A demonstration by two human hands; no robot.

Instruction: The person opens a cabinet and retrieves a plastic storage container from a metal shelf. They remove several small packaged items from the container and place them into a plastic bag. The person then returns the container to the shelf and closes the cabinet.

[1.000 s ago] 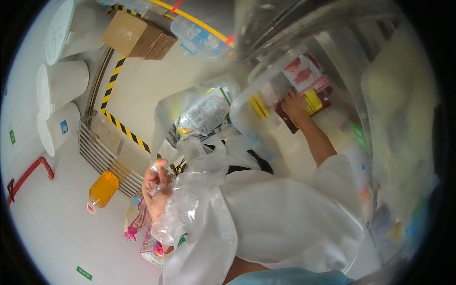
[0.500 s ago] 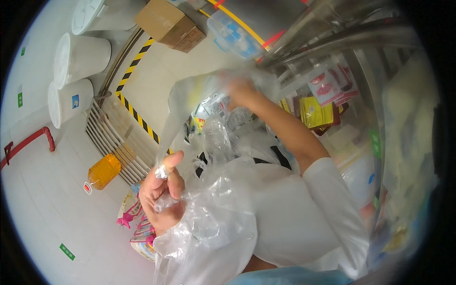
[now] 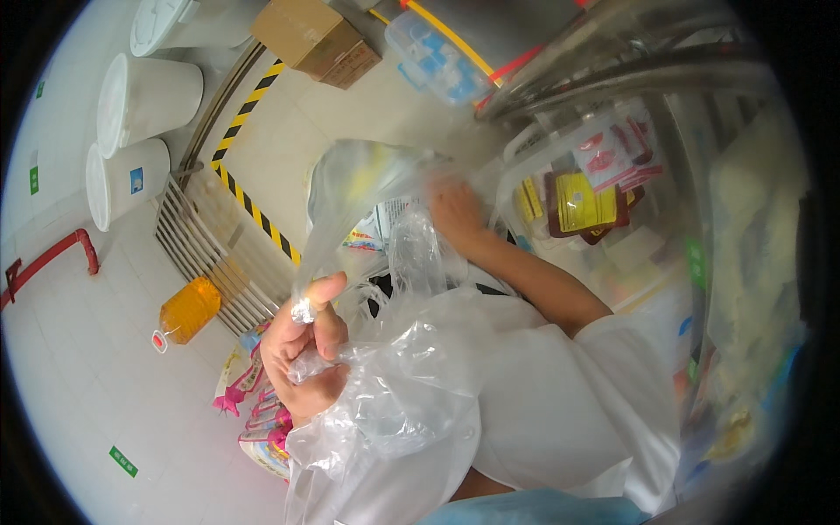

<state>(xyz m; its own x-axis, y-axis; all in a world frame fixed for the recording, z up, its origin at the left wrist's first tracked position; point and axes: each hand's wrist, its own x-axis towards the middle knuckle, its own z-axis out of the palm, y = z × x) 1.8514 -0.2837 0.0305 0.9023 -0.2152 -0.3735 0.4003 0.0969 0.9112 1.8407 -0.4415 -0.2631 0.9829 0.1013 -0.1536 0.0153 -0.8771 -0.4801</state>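
Note:
My left hand is closed on the bunched edge of a clear plastic bag, with thumb and forefinger pinching the film. The bag spreads over my white-clothed front. Further off, its stretched film reaches toward my right hand, which is at the bag's far side. Motion blurs the right hand's fingers, so their grip does not show. Between the hands, printed white and coloured packets show through or beside the film. How they lie there is partly hidden.
To the right a clear tub holds yellow, brown and red-and-white packets. A cardboard box and a blue-and-clear plastic box sit on the far floor. White buckets, a metal rack and an oil bottle are at left.
My right hand has moved down, nearer to me, and the film around it has shifted. My left hand keeps its pinch on the bag with little movement.

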